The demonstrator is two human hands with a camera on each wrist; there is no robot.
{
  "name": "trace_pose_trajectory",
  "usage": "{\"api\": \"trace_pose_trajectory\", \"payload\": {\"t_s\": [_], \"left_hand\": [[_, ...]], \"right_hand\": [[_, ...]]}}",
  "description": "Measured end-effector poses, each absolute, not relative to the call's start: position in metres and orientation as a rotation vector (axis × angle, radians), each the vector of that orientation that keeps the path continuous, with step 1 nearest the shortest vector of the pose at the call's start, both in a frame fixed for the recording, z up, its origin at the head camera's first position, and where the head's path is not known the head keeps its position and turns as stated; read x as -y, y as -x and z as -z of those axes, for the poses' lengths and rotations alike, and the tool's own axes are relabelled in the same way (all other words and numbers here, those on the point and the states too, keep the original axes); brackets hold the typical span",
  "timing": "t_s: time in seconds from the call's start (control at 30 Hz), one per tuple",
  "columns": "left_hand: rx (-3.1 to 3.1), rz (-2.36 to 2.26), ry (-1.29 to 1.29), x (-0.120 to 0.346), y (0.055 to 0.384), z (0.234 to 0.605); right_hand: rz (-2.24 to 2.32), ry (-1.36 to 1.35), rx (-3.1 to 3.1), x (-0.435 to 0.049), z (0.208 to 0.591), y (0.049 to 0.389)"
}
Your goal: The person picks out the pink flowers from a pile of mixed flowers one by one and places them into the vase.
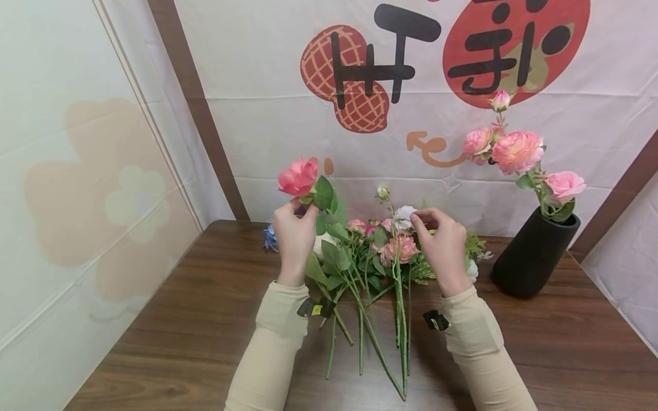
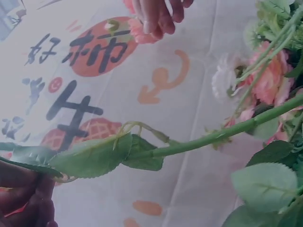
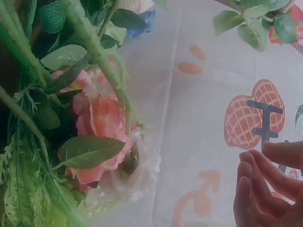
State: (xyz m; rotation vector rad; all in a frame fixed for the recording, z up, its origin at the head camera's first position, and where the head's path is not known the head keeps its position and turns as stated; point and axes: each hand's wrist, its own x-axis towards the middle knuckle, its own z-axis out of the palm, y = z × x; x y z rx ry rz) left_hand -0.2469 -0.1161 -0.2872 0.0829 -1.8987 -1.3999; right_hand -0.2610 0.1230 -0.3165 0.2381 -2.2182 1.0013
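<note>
Left hand [image 1: 295, 234] pinches the coral-pink rose [image 1: 298, 178] just below the bloom, thumb and fingers closed on the stem. Rose is up above the far left part of the surface [image 1: 205, 342], bloom against the backdrop [image 1: 247, 114], higher than the loose flowers. Green leaves [image 1: 323, 194] sit just under the bloom; left wrist view shows its green stem [image 2: 213, 139] running from the hand toward the pile.

Right hand [image 1: 446, 245] is raised, fingers loosely bent, thumb tip near the index finger, nothing between them in the right wrist view. In the head view it overlaps the edge of the white flower [image 1: 404, 217]; the right wrist view has it apart from the blooms.

Between the arms, loose flowers on the surface: peach-pink flower [image 1: 400, 249], small pale bud [image 1: 382, 193] on a thin stem, several bare stems pointing toward the person. Blue flower [image 1: 271, 238] at the far left, partly behind the left hand. Black vase [image 1: 529, 257] at the far right of the surface, holding pink flowers [image 1: 516, 152]. Beige sleeves [image 1: 280, 337] on both arms.
</note>
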Motion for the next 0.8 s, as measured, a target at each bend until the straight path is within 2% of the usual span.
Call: {"api": "trace_pose_trajectory", "payload": {"t_s": [0.8], "left_hand": [[1.805, 1.135, -0.074, 0.140, 0.236, 0.277]], "right_hand": [[-0.985, -0.251, 2.201, -0.119, 0.316, 0.259]]}}
